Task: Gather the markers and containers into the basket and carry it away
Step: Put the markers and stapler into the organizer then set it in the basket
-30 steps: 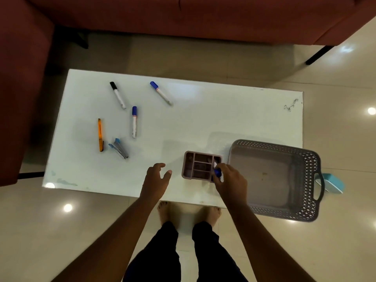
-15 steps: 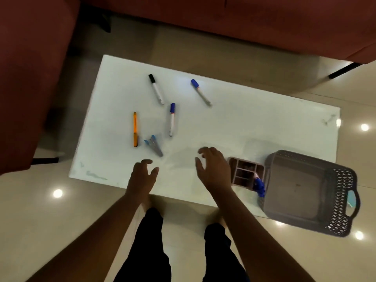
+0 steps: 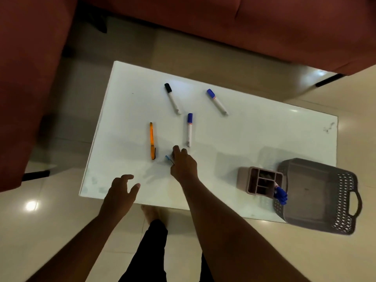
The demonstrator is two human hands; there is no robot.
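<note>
— So, where's the right hand [image 3: 184, 166]?
— Out over the tabletop [image 3: 244, 135], fingers bent down onto a small bundle of pens [image 3: 169, 159] with a light-blue tip poking out on its left. Whether it has actually pinched them, I cannot tell; the fingers hide most of the bundle.
— And the left hand [image 3: 120, 195]?
— Near the front edge of the tabletop, fingers spread and loosely bent, holding nothing.
— What lies round the right hand?
— Just left of the bundle, an orange pen [image 3: 152, 141]. Just beyond the fingertips, a blue-capped marker [image 3: 189, 130] lying almost straight away from the person. Farther back, a black-capped marker [image 3: 172, 98] and another blue-capped marker [image 3: 216, 101], both slanted.
— The containers?
— A pinkish divided organizer [image 3: 259, 181] stands near the front right corner, a blue marker [image 3: 280, 193] leaning out of its right compartment. Touching its right side is the grey basket [image 3: 343, 202], hanging partly over the tabletop's corner, handle to the right.
</note>
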